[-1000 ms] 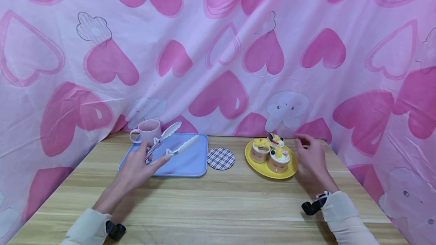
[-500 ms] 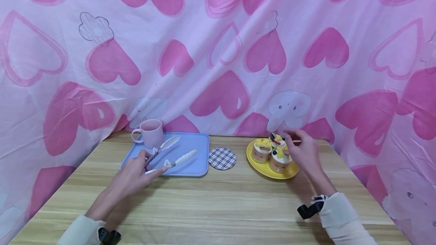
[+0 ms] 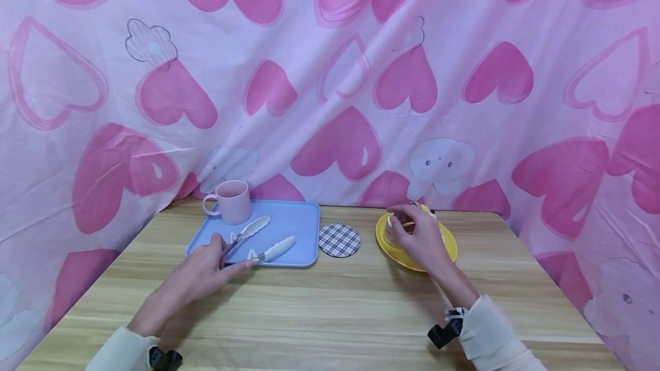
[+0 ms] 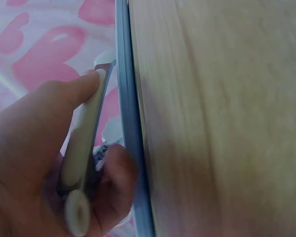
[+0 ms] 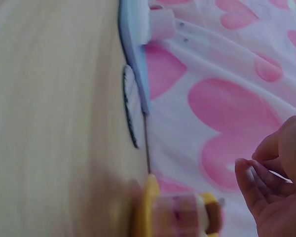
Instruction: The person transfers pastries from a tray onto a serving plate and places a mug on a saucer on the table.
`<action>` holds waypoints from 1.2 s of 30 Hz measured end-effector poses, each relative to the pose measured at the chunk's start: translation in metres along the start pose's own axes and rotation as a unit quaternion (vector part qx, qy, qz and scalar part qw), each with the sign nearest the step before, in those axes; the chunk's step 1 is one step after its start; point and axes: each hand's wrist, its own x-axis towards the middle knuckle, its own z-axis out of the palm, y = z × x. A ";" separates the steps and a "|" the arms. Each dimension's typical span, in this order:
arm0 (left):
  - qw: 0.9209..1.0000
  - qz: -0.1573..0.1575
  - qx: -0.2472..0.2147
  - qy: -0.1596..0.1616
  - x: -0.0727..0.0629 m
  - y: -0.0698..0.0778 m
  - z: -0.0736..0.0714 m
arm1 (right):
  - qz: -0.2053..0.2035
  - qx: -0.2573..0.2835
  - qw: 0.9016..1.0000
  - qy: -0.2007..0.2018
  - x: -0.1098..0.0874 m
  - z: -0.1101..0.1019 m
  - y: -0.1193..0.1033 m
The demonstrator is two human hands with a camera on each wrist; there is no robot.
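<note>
My left hand (image 3: pixel 201 271) grips white-tipped metal tongs (image 3: pixel 278 249), whose two arms are spread apart over the near part of the blue tray (image 3: pixel 304 222). In the left wrist view, the thumb lies along one tong arm (image 4: pixel 86 126) and fingers curl round the other side. Above the yellow plate (image 3: pixel 451 248) hovers my right hand (image 3: pixel 424 239), fingers loosely bent and nothing between them. It hides most of the cream-and-fruit dessert cups on that plate. One dessert cup (image 5: pixel 175 216) shows below the hand in the right wrist view.
A pink mug (image 3: pixel 233 205) stands on the tray's back left corner. Between tray and plate lies a round checked coaster (image 3: pixel 339 240). Behind the wooden table (image 3: pixel 319 314) hangs a pink heart-patterned cloth (image 3: pixel 309 85).
My right hand has moved left from beside the plate to over the dessert cups. The left hand has sunk a little with the tongs, bringing their tips closer over the tray.
</note>
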 end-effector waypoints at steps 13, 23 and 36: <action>0.998 -0.008 0.059 -0.024 -0.006 0.005 -0.005 | 0.051 0.012 0.994 -0.093 0.001 0.040 0.007; 0.996 -0.026 0.051 -0.064 0.001 0.006 -0.015 | 0.069 0.007 0.992 -0.109 0.009 0.056 0.013; 0.998 -0.005 -0.010 0.065 0.023 -0.012 -0.044 | 0.082 0.001 0.986 -0.149 0.010 0.069 0.013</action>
